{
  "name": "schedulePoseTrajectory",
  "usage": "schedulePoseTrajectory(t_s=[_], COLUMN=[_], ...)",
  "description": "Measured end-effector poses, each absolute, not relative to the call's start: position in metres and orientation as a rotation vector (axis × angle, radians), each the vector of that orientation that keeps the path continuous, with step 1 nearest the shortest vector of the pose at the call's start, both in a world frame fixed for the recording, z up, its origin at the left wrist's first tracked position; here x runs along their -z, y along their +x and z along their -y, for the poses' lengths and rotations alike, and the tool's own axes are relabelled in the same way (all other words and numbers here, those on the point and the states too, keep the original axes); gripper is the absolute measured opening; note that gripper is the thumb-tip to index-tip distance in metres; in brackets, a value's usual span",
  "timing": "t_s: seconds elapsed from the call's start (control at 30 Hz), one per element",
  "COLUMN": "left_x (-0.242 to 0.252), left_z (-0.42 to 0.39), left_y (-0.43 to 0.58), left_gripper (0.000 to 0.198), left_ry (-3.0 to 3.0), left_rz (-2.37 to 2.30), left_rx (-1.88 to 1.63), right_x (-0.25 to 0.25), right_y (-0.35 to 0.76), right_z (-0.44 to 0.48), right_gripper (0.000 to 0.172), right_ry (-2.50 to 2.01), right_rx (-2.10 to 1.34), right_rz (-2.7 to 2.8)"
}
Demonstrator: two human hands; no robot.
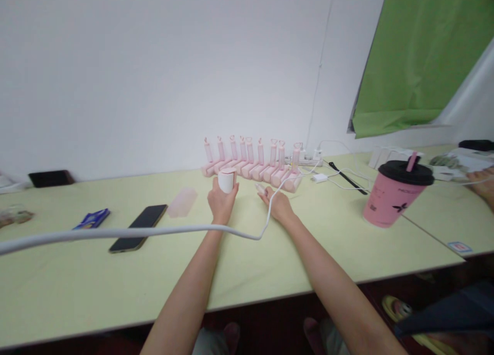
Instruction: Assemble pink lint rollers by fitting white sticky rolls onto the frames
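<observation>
- Behind everything you have a pale wall (154,77), with a green cloth (428,56) hanging at its right.
- Your light yellow-green table (262,267) runs along that wall.
- Across the table's back, in front of you, stands a row of pink devices (257,172), each with a lying round body and an upright tube.
- To your right stands a pink cup (393,198) with a black lid and a pink straw.
- To your left lies a dark phone (148,217), crossed in view by a white cable (216,227).
- Your left hand (222,205) is clamped around a white cylinder, held upright just in front of the row.
- Your right hand (280,206) has its fingers together on a small pale piece, apart from the left.
- A translucent pink sheet (182,202) lies flat between the phone and your left hand.
- The white cylinder (226,182) shows a pink top.
- The small pale piece (261,189) points toward the row; its details are too small to tell.
</observation>
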State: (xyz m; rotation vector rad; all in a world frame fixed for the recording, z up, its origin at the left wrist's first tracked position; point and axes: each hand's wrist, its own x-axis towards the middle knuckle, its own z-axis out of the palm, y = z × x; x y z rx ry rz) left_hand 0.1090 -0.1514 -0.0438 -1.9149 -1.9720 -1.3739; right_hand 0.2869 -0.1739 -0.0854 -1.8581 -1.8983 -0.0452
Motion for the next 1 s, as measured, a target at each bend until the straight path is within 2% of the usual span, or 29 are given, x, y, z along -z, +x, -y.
schedulePoseTrajectory(t_s=[0.2,0.37,0.5,0.63,0.8,0.93,1.0], left_x=[0.048,0.064,0.076,0.078,0.064,0.065,0.069], left_z=[0.14,0.132,0.128,0.125,0.132,0.147,0.151], left_y=[0.081,0.052,0.041,0.042,0.073,0.112,0.122], left_gripper=[0.056,0.048,0.052,0.065,0.059,0.062,0.068], left_ry=[-1.733,-1.607,-1.616,-1.647,-2.015,-2.524,-2.549], left_rz=[2.16,2.077,2.053,1.928,1.502,0.909,0.871], left_rx=[1.114,0.833,0.675,0.748,0.933,0.598,0.52], right_x=[0.084,0.097,0.109,0.113,0.108,0.102,0.099], right_y=[0.282,0.288,0.294,0.293,0.289,0.289,0.288], right_z=[0.181,0.174,0.164,0.158,0.16,0.162,0.162], right_gripper=[0.032,0.049,0.045,0.046,0.042,0.041,0.041], right_ry=[-1.883,-1.808,-1.743,-1.612,-1.411,-1.293,-1.182], right_rx=[0.147,0.266,0.232,0.225,0.223,0.112,0.03], right_rz=[1.966,2.07,2.158,2.174,2.182,2.132,2.079])
